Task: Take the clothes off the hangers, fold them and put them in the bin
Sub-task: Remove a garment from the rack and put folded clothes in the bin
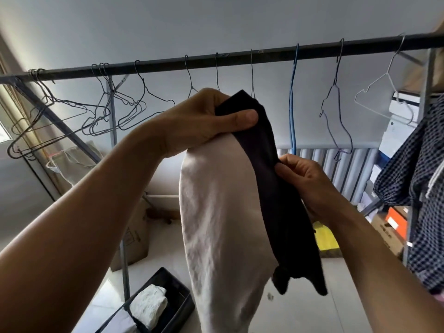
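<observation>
A black fabric garment (276, 200) and a pale cream fabric garment (221, 224) were gripped together at the top by the left hand (209, 121), the black edge pinched by the right hand (305, 181). If separated carelessly, one could be dropped outside the dark bin (182, 306), near left. Garment types were hidden by folds.

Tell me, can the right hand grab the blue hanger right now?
Probably not yet. The right hand pinches the black cloth, so it is busy, though the blue hanger hangs just above it with nothing between.

Left hand (206, 118), right hand (303, 179), seemingly pinching.
</observation>
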Tool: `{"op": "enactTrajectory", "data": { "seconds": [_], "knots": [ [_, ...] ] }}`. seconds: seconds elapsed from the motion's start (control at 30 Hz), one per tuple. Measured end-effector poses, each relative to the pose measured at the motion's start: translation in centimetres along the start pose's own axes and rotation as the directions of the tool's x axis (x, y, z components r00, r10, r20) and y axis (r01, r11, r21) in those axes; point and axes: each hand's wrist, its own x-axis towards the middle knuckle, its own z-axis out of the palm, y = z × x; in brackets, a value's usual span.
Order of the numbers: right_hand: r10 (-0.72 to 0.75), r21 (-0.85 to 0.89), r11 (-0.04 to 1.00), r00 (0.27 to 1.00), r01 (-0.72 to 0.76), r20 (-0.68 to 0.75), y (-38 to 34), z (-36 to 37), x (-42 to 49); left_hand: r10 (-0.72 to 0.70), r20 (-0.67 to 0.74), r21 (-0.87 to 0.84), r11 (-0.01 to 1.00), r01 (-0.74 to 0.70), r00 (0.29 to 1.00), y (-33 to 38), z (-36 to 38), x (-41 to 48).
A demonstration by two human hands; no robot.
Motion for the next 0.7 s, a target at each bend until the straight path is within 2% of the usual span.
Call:
{"op": "enactTrajectory", "data": {
  "seconds": [0.27, 0.4, 0.5, 0.63, 0.7],
  "knots": [
    [-0.016, -0.060, 0.998, 0.993, 0.023, 0.114, 0.3, 3.9, 1.4, 0.005, -0.003, 0.073, 0.997, -0.005, 1.000, 1.2, 0.3, -0.3],
    [-0.078, -0.188, 0.979, 0.997, 0.082, 0.026, 0.5, 5.7, 1.3, -0.044, -0.069, 0.122, 0.991, 0.052, 0.997, 1.3, 0.1, -0.5],
    [-0.051, -0.099, 0.994, 0.999, 0.050, -0.008, 0.3, 6.0, 0.4, -0.052, -0.126, 0.188, 0.979, 0.075, 0.991, 1.0, -0.2, -0.5],
    [0.119, 0.066, 0.990, 0.985, -0.128, 0.127, 0.2, 5.7, -1.5, -0.072, -0.163, 0.224, 0.969, 0.108, 0.984, 0.5, -0.6, -0.1],
    [0.048, 0.016, 0.999, 0.985, -0.051, 0.168, -0.2, 6.0, -2.1, -0.087, -0.157, 0.246, 0.961, 0.124, 0.984, 0.3, -0.6, 0.2]
  ]
}}
